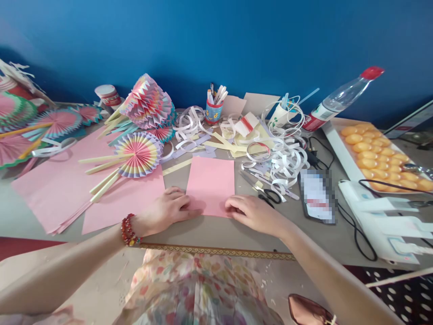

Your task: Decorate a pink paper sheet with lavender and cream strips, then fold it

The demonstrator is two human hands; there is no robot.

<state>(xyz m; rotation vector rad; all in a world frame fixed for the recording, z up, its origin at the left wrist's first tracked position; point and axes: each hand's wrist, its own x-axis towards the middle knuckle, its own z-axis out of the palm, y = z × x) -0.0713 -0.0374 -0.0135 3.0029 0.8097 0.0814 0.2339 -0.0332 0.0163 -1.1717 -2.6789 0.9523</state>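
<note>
A pink sheet of paper [211, 183], nearly square, lies flat on the table in front of me. My left hand [176, 206] is at its near left corner, fingers curled and thumb along the near edge. At the near right corner, my right hand [249, 211] has its fingers bent together and pressed on the paper. The fingertips are partly hidden under both hands. A pair of black-handled scissors [270, 197] lies just beyond my right hand. Larger pink sheets [125, 205] spread out left of my left hand.
Folded paper fans [139, 154] and a pleated paper ball [147, 101] stand at the left. Curled white paper strips [287, 158] heap behind the sheet, near a pen cup [214, 110]. Rightward are a phone [317, 197], a bottle [341, 99], a tray of yellow-orange food [338, 149] and a power strip [375, 221].
</note>
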